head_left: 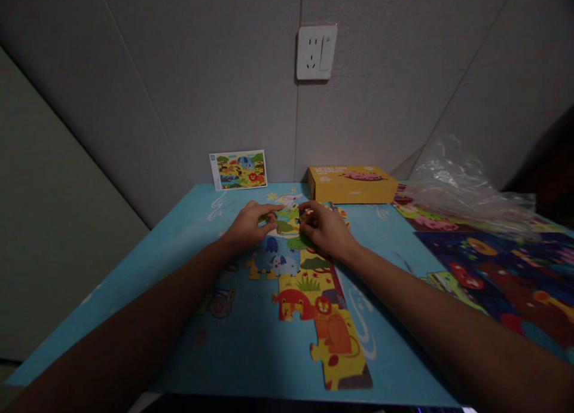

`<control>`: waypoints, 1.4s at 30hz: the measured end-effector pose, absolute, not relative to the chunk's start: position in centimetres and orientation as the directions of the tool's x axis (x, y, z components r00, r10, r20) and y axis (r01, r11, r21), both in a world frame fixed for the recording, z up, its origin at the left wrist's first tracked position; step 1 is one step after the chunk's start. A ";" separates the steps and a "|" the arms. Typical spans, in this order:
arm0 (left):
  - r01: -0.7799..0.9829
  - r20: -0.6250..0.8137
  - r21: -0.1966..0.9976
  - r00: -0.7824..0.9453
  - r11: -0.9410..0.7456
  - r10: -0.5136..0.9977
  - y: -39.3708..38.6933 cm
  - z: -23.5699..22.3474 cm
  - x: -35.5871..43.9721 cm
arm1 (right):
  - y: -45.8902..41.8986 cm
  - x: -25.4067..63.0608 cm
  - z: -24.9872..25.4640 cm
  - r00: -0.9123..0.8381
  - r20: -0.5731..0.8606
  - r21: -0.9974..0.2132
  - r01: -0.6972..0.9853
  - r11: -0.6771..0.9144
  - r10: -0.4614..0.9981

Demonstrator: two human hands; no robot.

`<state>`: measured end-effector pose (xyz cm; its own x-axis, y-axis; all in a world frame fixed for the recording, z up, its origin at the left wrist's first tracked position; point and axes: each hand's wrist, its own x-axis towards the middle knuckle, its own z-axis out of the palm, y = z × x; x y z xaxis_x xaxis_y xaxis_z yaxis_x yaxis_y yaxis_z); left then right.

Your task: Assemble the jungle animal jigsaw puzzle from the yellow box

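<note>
At twelve o'clock on the desk (188,341), left hand (247,226) and right hand (325,229) pinch a piece (292,213) onto the part-built puzzle (314,299), most unassembled.

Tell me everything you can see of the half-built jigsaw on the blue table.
The jigsaw lies flat on the blue table, a joined strip of large card-like pieces running from the near edge toward the wall. Its print shows an orange lion, a red animal, blue elephants, green bushes and yellow ground. The outline is ragged, with open tabs. At its far end the left hand and right hand press on the pieces.
</note>
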<state>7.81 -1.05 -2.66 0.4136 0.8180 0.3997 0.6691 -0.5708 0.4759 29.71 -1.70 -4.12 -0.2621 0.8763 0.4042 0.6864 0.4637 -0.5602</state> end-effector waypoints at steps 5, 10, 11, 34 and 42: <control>0.664 0.412 0.469 0.418 -0.582 0.809 -0.9 -2.8 7.7 | -1.9 29.7 -3.9 -0.257 0.390 -0.557 0.699 0.449 0.884; 0.663 0.402 0.467 0.430 -0.585 0.808 -0.9 -2.8 7.8 | -2.1 29.6 -3.6 -0.256 0.409 -0.529 0.716 0.456 0.876; 0.663 0.400 0.467 0.432 -0.585 0.808 -0.9 -2.8 7.8 | -2.2 29.6 -3.6 -0.256 0.410 -0.527 0.717 0.457 0.875; 0.655 0.246 0.755 -0.248 -0.025 0.937 3.6 -4.5 5.4 | -2.1 30.0 -2.4 0.004 0.425 -0.409 0.893 0.187 0.905; 0.408 0.293 0.912 -0.583 -0.039 0.758 3.7 -4.1 3.4 | -2.2 30.1 -2.2 -0.027 0.459 -0.399 0.887 0.233 0.888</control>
<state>3.42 3.68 -4.15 -0.5827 0.7580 0.2930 0.4080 -0.0390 0.9121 30.05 -2.20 -2.15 -0.0270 0.8879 0.4593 0.8868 0.2333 -0.3989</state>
